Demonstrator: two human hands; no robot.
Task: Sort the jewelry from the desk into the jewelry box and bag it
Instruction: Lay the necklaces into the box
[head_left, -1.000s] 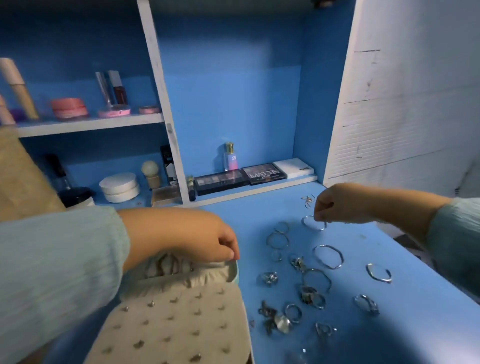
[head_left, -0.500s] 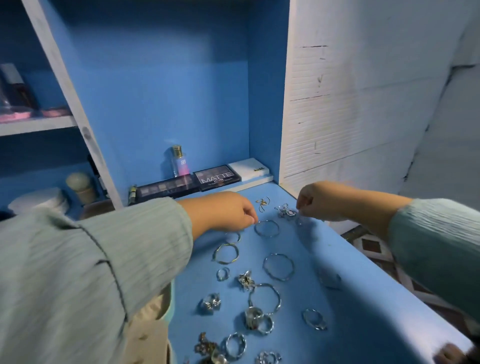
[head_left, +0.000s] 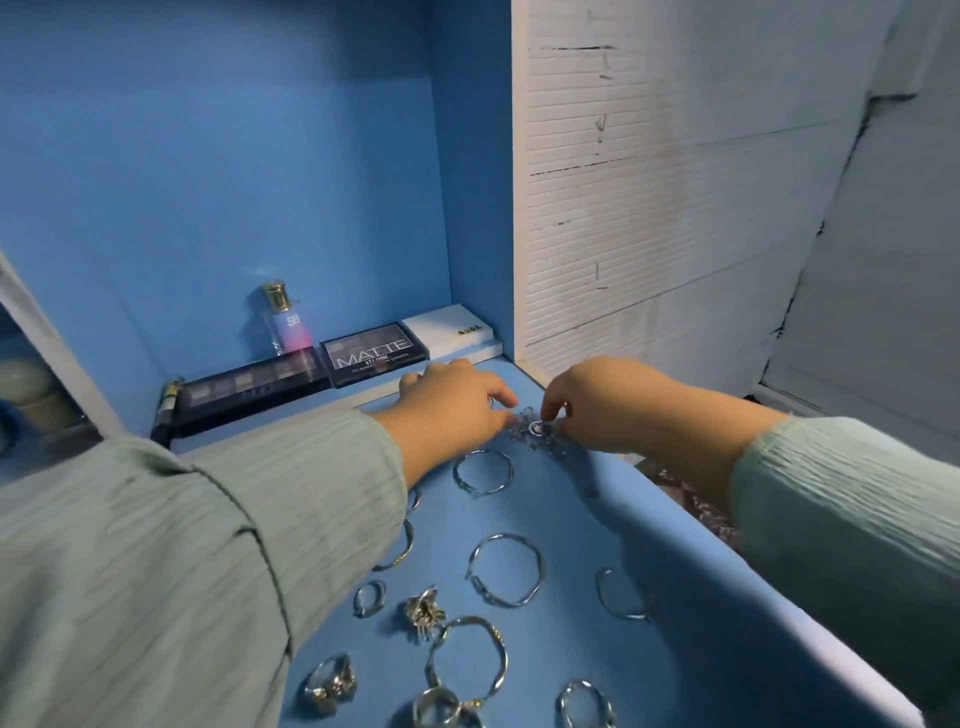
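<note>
Blue paint covers the desk (head_left: 649, 597) and the alcove behind it, with a white ribbed wall panel (head_left: 649, 208) rising just past the desk's far right corner. What the next move turns on sits between the two hands: a small silver ornament (head_left: 530, 431), lacy and roughly round with no clear long axis, lies on the desk at that far corner, right under the right hand's fingertips and just off the tips of the left. The right hand (head_left: 608, 405) is the nearer one; its fingers (head_left: 551, 410) curl down with thumb and forefinger drawn together on the piece, and it looks like a pinch, though blur keeps me from saying whether the piece has left the desk. The left hand (head_left: 457, 405) reaches in palm down from the other side, its fingers bent and close together, tips almost meeting the ornament; something small may be held under them, but I cannot tell. Both forearms stretch far forward in pale green sleeves. Nearer the body than the fingers, bangles (head_left: 506, 569) and rings (head_left: 370, 597) lie spread apart on the desk, unsorted. Beyond the left hand, a palette marked MATTE (head_left: 374, 353) and a small bottle (head_left: 285, 322) stand on a low ledge. No jewelry box or bag is in view.
</note>
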